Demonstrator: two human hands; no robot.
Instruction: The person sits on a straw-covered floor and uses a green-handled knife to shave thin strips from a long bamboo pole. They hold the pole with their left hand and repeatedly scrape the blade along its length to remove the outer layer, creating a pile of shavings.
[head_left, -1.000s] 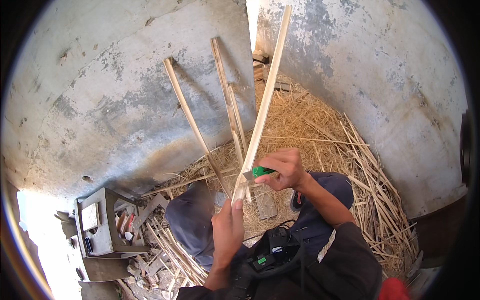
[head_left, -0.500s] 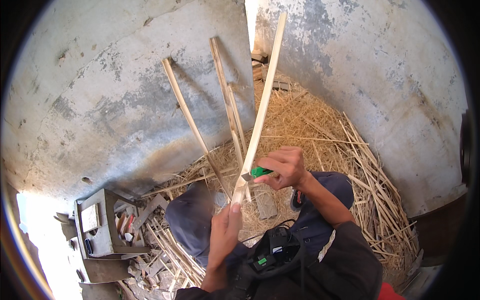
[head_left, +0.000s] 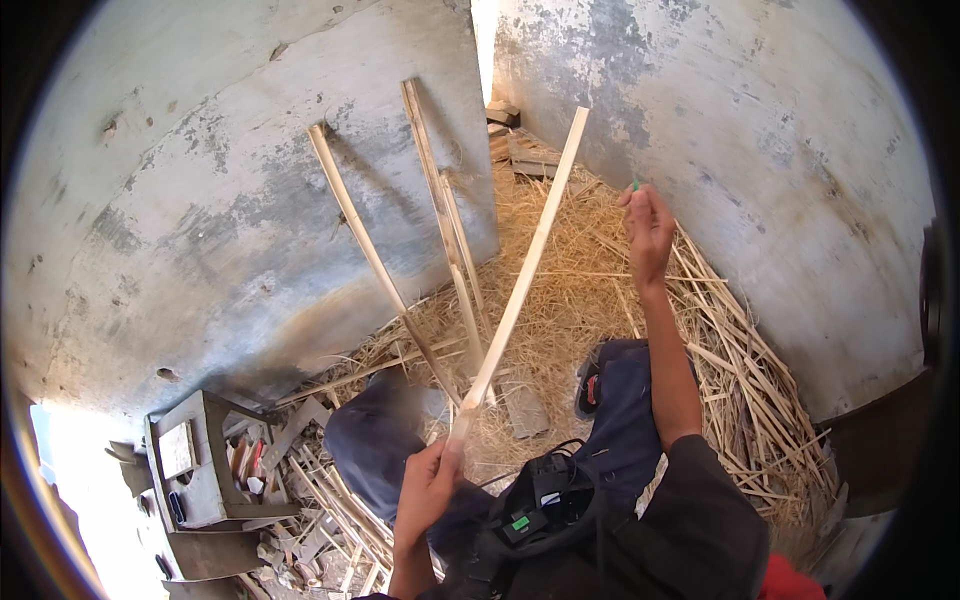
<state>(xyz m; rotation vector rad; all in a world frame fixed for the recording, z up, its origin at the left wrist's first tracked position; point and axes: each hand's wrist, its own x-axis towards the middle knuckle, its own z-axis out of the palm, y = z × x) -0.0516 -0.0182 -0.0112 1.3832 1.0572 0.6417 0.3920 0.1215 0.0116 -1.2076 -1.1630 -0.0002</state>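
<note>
A long, pale wooden strip (head_left: 530,255) slants up and away from my left hand (head_left: 430,488), whose fingers are closed round its lower end. Out past the strip, to the right and higher up, my right hand (head_left: 648,228) is raised with its fingers pinched on a green-handled knife (head_left: 636,184). Only a small green part of the knife shows; the fingers hide the rest, and its blade cannot be made out. The knife is well apart from the strip.
Several wooden strips (head_left: 365,240) lean on the grey wall (head_left: 230,190) at the left. Curly shavings (head_left: 570,260) cover the floor, with a heap of thin sticks (head_left: 745,370) at the right. A worn wooden cabinet (head_left: 205,460) holding odds and ends stands at the lower left.
My right hand has moved up and to the right, taking the knife off the strip. My left hand has come slightly lower with the strip, whose far end has dropped.
</note>
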